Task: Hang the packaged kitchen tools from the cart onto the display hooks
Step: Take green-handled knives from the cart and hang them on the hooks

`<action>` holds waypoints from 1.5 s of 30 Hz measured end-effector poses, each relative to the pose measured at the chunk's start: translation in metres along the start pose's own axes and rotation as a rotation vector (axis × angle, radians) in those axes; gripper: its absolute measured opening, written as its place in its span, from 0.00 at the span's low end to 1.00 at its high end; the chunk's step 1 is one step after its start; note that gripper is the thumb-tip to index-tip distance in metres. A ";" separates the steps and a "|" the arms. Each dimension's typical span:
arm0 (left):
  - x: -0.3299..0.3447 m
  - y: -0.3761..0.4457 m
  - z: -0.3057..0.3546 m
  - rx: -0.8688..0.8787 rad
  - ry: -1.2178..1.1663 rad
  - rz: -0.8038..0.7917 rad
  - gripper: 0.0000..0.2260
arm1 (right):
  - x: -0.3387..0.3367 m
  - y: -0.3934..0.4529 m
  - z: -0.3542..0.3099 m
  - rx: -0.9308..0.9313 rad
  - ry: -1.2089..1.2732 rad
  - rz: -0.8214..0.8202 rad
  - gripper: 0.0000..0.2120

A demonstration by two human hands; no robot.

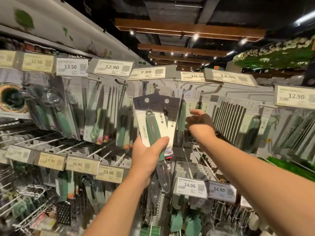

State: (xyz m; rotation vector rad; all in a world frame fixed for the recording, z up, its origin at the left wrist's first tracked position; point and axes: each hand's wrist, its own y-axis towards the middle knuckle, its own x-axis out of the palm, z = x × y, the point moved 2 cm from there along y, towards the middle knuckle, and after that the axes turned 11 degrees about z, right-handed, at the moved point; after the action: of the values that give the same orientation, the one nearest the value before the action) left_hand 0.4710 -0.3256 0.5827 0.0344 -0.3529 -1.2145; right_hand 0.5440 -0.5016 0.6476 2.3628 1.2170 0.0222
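Observation:
My left hand (148, 155) grips a small stack of packaged kitchen tools (157, 116): white cards with dark tops and punched holes, each carrying a green-handled tool. The card tops are raised just below a display hook (155, 86) under the 7.99 price tag (150, 73). My right hand (199, 122) is lifted to the right of the cards, fingers loosely spread, holding nothing. It hovers in front of green-handled tools hanging on the neighbouring hook (189, 88).
Rows of hooks carry packaged green-handled knives (100, 114) at left and tools (252, 126) at right. Price tags (294, 97) jut out above each hook. Lower rails hold tags (191, 186) and long bare hooks (51, 140). The cart is out of view.

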 end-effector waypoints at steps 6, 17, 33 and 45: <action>0.011 -0.011 -0.001 0.033 -0.001 0.043 0.20 | -0.022 -0.083 -0.020 -0.247 0.111 -0.095 0.13; 0.027 -0.041 0.000 0.260 0.146 -0.068 0.30 | -0.028 -0.107 -0.016 -0.039 0.036 -0.217 0.24; 0.005 -0.040 -0.001 0.322 0.051 -0.072 0.11 | -0.045 -0.101 -0.008 0.048 0.262 -0.263 0.14; -0.001 -0.035 0.017 0.364 0.032 -0.033 0.16 | -0.064 -0.105 -0.016 -0.548 -0.022 0.095 0.20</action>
State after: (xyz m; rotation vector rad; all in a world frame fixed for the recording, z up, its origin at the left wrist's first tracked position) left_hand 0.4337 -0.3345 0.5905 0.3738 -0.5436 -1.1677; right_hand 0.4212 -0.4926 0.6301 1.9278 0.9367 0.3182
